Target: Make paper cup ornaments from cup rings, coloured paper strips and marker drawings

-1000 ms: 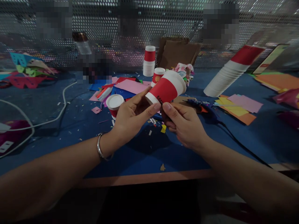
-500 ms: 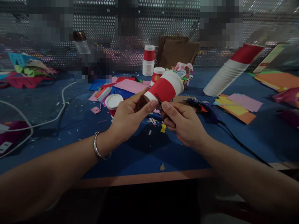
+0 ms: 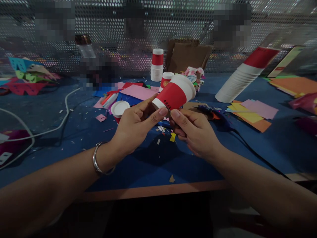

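A red and white paper cup (image 3: 175,92) is held tilted above the blue table (image 3: 153,162), its mouth pointing up and to the right. My left hand (image 3: 135,127) pinches the cup's narrow bottom end between thumb and fingers. My right hand (image 3: 194,130) is closed just under the cup's bottom edge, thumb touching it; what its fingers hold is hidden. A metal bangle (image 3: 97,163) sits on my left wrist. Small paper scraps (image 3: 164,132) lie on the table under the hands.
An upturned cup (image 3: 120,109) stands left of my hands. Behind are a cup stack (image 3: 158,65), another cup (image 3: 166,79), coloured paper sheets (image 3: 138,91), brown cardboard (image 3: 189,56). A glue gun (image 3: 210,110) with black cord, paper sheets (image 3: 255,114) and a leaning cup stack (image 3: 245,76) lie right. White cable (image 3: 49,127) left.
Both hands and the cup stay almost in place. My left forearm has slid back slightly, and the cup has tilted a little.
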`<action>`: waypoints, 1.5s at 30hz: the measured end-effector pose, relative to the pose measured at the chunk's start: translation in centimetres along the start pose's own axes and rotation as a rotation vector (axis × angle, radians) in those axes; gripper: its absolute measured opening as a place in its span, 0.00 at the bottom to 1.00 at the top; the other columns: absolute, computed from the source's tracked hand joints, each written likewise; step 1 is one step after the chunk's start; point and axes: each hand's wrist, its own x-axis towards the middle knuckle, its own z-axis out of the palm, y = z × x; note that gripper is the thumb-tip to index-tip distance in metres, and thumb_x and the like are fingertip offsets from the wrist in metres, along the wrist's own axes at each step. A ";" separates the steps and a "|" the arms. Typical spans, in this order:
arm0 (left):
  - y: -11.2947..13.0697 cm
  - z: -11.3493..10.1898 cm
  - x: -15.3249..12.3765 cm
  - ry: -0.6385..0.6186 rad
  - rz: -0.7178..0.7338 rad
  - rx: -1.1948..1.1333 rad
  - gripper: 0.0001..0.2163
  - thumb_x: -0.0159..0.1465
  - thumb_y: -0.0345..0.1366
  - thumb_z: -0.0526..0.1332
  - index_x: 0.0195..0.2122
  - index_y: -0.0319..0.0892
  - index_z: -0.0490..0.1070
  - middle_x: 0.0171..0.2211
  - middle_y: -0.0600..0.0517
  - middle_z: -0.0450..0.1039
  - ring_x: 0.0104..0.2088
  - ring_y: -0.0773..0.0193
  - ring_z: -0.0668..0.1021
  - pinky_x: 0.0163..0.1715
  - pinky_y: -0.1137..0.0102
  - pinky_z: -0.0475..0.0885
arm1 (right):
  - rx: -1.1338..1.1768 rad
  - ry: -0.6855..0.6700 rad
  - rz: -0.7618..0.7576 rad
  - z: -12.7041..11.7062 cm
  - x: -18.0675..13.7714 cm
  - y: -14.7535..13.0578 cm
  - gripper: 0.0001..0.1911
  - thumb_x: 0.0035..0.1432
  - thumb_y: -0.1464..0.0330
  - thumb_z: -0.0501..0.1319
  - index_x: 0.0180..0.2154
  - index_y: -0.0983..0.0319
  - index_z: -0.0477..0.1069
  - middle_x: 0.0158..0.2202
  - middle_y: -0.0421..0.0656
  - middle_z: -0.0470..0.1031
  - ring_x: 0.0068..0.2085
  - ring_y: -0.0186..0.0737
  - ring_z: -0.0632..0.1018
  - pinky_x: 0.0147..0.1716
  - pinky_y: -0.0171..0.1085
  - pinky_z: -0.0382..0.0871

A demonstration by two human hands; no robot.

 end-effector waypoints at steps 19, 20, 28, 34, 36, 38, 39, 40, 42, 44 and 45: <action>0.3 -0.4 0.1 -0.032 0.100 0.200 0.26 0.68 0.48 0.72 0.65 0.45 0.77 0.61 0.45 0.81 0.63 0.50 0.81 0.67 0.54 0.74 | -0.224 0.032 -0.138 -0.5 -0.3 0.0 0.26 0.70 0.45 0.63 0.30 0.58 0.68 0.25 0.36 0.59 0.26 0.32 0.61 0.22 0.36 0.50; 0.3 -0.4 0.1 -0.036 0.102 0.203 0.27 0.68 0.49 0.72 0.65 0.44 0.77 0.62 0.45 0.81 0.63 0.49 0.81 0.67 0.53 0.74 | -0.215 0.033 -0.127 -0.5 -0.3 0.0 0.26 0.70 0.45 0.64 0.30 0.58 0.69 0.25 0.36 0.58 0.26 0.32 0.60 0.22 0.36 0.50; 0.2 -0.3 0.0 -0.033 0.112 0.220 0.25 0.68 0.49 0.72 0.63 0.44 0.78 0.63 0.44 0.80 0.63 0.51 0.81 0.66 0.57 0.74 | -0.214 0.061 -0.107 -0.5 -0.4 0.1 0.27 0.68 0.45 0.65 0.28 0.58 0.69 0.25 0.37 0.60 0.26 0.32 0.61 0.22 0.36 0.50; 0.4 0.1 -0.1 -0.041 0.111 0.178 0.25 0.66 0.49 0.73 0.62 0.45 0.79 0.60 0.46 0.82 0.61 0.51 0.81 0.65 0.57 0.75 | -0.249 0.049 -0.132 -0.5 -0.5 0.0 0.27 0.71 0.46 0.63 0.28 0.59 0.67 0.25 0.37 0.59 0.26 0.32 0.61 0.22 0.36 0.50; 0.5 0.1 -0.2 -0.048 0.102 0.187 0.24 0.68 0.48 0.72 0.62 0.44 0.79 0.59 0.45 0.82 0.60 0.51 0.82 0.64 0.57 0.75 | -0.243 0.052 -0.130 -0.5 -0.5 0.0 0.27 0.70 0.46 0.63 0.28 0.59 0.66 0.25 0.36 0.59 0.26 0.31 0.60 0.22 0.36 0.50; 0.6 0.1 -0.2 -0.043 0.106 0.213 0.24 0.68 0.48 0.71 0.62 0.44 0.79 0.59 0.44 0.82 0.59 0.52 0.82 0.64 0.57 0.75 | -0.231 0.055 -0.123 -0.5 -0.5 0.0 0.28 0.70 0.46 0.64 0.27 0.59 0.66 0.25 0.36 0.59 0.25 0.31 0.60 0.22 0.36 0.49; 0.6 0.1 -0.2 -0.037 0.112 0.223 0.24 0.68 0.47 0.72 0.62 0.44 0.80 0.59 0.44 0.82 0.59 0.52 0.82 0.64 0.57 0.75 | -0.225 0.056 -0.119 -0.5 -0.5 0.1 0.28 0.70 0.46 0.64 0.27 0.59 0.65 0.25 0.36 0.59 0.25 0.31 0.60 0.22 0.36 0.49; 0.5 0.1 -0.3 -0.030 0.117 0.232 0.24 0.68 0.47 0.72 0.62 0.44 0.80 0.59 0.45 0.82 0.58 0.52 0.82 0.64 0.57 0.75 | -0.219 0.058 -0.118 -0.5 -0.5 0.1 0.28 0.70 0.46 0.64 0.27 0.59 0.65 0.25 0.36 0.59 0.25 0.31 0.60 0.22 0.36 0.49; 0.4 0.1 -0.4 -0.012 0.121 0.240 0.24 0.67 0.47 0.73 0.62 0.45 0.80 0.60 0.45 0.82 0.59 0.52 0.82 0.65 0.57 0.75 | -0.211 0.062 -0.117 -0.4 -0.5 0.0 0.28 0.71 0.47 0.64 0.27 0.59 0.65 0.25 0.36 0.60 0.25 0.31 0.60 0.22 0.36 0.49; 0.4 0.1 -0.4 0.005 0.124 0.250 0.25 0.67 0.48 0.72 0.63 0.46 0.79 0.61 0.45 0.81 0.59 0.52 0.82 0.66 0.57 0.74 | -0.208 0.065 -0.116 -0.3 -0.6 0.0 0.28 0.70 0.47 0.64 0.26 0.59 0.64 0.24 0.36 0.60 0.25 0.31 0.61 0.22 0.36 0.50; 0.3 0.1 -0.4 0.010 0.126 0.260 0.25 0.67 0.48 0.72 0.63 0.46 0.79 0.60 0.45 0.82 0.59 0.52 0.82 0.66 0.56 0.74 | -0.204 0.063 -0.114 -0.3 -0.6 0.0 0.29 0.70 0.47 0.64 0.26 0.59 0.64 0.24 0.36 0.60 0.25 0.31 0.61 0.21 0.35 0.50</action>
